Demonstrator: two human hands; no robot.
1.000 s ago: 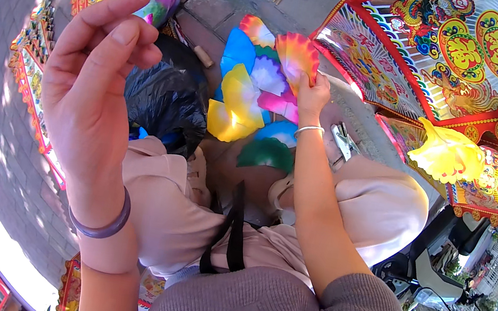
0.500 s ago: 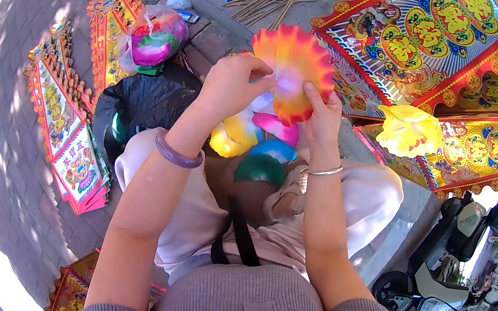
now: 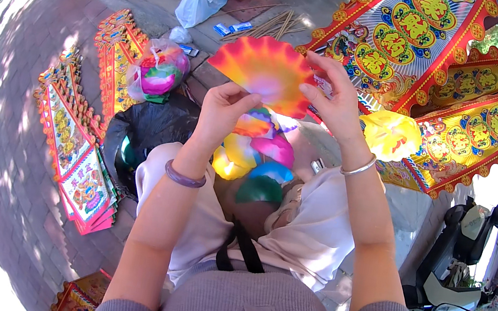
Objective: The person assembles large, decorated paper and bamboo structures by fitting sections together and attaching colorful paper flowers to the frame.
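A pleated paper flower (image 3: 263, 68), red-orange with a yellow band and a pale pink centre, is spread like a fan before me. Its lower left edge is pinched by my left hand (image 3: 225, 111), thumb in front. At its right edge is my right hand (image 3: 338, 101), thumb touching the paper and index finger stretched apart along the upper corner. Below lie more coloured flowers: an orange one (image 3: 253, 125), a yellow one (image 3: 231, 160), a magenta one (image 3: 275, 150) and a blue and green one (image 3: 262, 188). Fingers behind the paper are hidden.
A black plastic bag (image 3: 149, 134) and a clear bag of flowers (image 3: 161, 70) stand left, beside stacked decorated panels (image 3: 77, 165). Large red-gold paper structures (image 3: 397, 35) with a yellow flower (image 3: 391, 135) rise right. Thin sticks (image 3: 275, 27) lie ahead; a scooter (image 3: 466, 247) stands far right.
The flower has turned and shifted left, now spread sideways. My left hand has dropped to its lower edge, while my right hand has risen and its fingers have spread. My view has shifted slightly.
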